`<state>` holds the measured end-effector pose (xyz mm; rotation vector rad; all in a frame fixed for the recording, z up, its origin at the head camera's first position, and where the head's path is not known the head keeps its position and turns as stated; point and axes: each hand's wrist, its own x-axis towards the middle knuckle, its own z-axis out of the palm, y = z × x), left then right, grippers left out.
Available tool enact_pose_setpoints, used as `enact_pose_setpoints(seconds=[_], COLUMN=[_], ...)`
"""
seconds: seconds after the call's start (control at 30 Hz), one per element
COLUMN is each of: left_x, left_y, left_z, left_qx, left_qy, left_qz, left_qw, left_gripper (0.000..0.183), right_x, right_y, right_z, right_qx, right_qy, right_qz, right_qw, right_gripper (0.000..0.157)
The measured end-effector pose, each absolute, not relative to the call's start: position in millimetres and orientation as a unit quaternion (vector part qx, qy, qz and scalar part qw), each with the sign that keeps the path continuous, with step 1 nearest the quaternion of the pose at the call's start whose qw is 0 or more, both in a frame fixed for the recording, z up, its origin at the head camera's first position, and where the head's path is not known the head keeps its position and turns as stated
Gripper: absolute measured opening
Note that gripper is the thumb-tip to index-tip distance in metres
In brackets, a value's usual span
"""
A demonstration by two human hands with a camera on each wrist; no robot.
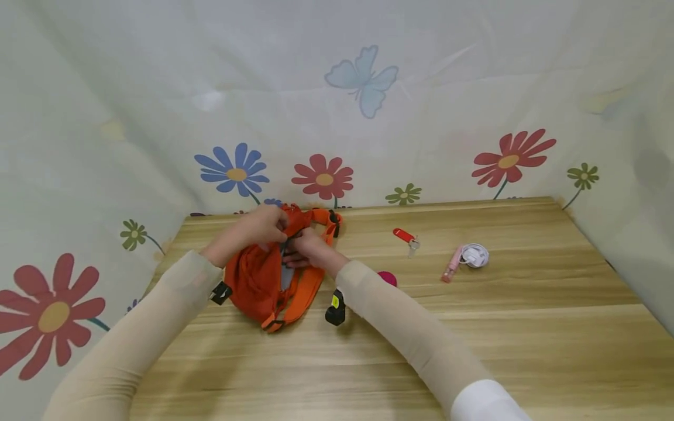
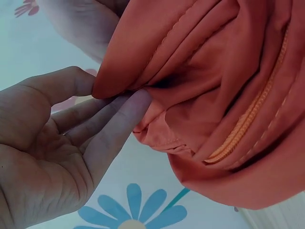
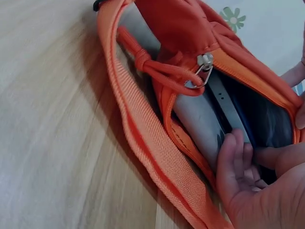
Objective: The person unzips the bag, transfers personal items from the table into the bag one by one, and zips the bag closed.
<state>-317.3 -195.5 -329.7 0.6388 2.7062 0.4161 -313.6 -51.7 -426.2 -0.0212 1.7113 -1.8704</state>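
Observation:
An orange waist bag [image 1: 254, 278] leans at the table's back left, its zipped mouth open to a grey lining. At its upper edge, my left hand [image 1: 255, 227] pinches the fabric; the left wrist view shows thumb and fingers [image 2: 126, 109] on the bag's fold [image 2: 157, 52]. My right hand [image 1: 312, 250] reaches into the opening. There its fingers [image 3: 232, 155] and thumb hold a flat, dark device with a silver edge [image 3: 224, 102], perhaps a phone, mostly hidden inside the bag. A metal zip pull [image 3: 205, 61] with an orange cord hangs at the opening's end.
Right of the bag lie a red key tag with keys [image 1: 404, 235], a pink stick-like item [image 1: 451, 266] and a coiled white cable [image 1: 475, 255]. A magenta round item [image 1: 388, 278] is partly behind my right sleeve. A black buckle [image 1: 335, 310] sits near the right forearm.

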Motion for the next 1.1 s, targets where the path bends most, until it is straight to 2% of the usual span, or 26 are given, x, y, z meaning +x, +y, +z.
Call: enact_pose_setpoints(seconds=[0.37, 0.63, 0.9, 1.1], left_x=[-314, -309, -295, -263], left_y=[-204, -215, -222, -221], left_z=[-343, -352, -355, -346], left_qx=[0.191, 0.180, 0.214, 0.241], left_qy=[0.948, 0.944, 0.951, 0.952], left_qz=[0.183, 0.215, 0.188, 0.181], left_qw=[0.175, 0.172, 0.116, 0.051], left_gripper=[0.033, 0.026, 0.025, 0.030], right_x=[-305, -286, -262, -252], right_y=[-36, -12, 6, 15], right_z=[-422, -410, -405, -404], right_qx=[-0.027, -0.107, -0.194, -0.276], right_qy=[0.654, 0.696, 0.755, 0.815], right_qz=[-0.685, -0.636, -0.556, -0.460], right_qw=[0.320, 0.317, 0.290, 0.218], right_gripper=[0.029, 0.030, 0.020, 0.013])
